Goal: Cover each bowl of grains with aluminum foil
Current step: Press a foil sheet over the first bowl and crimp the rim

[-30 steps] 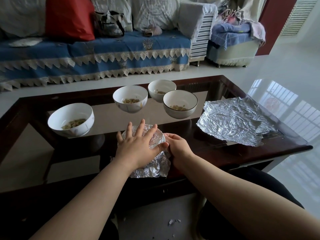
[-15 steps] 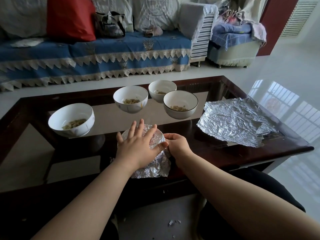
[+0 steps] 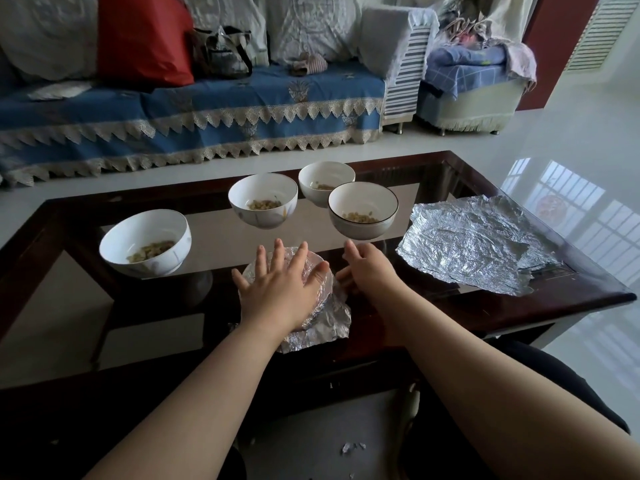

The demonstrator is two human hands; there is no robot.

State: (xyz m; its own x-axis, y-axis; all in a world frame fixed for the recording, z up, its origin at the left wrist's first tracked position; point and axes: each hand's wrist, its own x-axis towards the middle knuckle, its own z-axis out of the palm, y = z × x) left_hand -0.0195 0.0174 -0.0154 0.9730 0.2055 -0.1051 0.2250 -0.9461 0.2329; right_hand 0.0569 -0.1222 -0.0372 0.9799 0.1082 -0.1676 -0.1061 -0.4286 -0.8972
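Home living room: sofa (image 3: 194,109), glass coffee table (image 3: 485,306).

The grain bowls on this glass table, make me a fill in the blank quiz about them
1. The number of bowls without foil is ____.
2. The left hand lies flat on the ____ bowl.
3. The spare foil sheets lie to the ____ of the bowls.
4. The bowl with the dark rim holds ____.

Missing words: four; foil-covered; right; grains

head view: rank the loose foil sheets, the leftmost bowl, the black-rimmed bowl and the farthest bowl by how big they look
1. loose foil sheets
2. leftmost bowl and black-rimmed bowl: they look alike, too close to rank
3. farthest bowl, though it sits farther from the camera, so it may not truly be smaller
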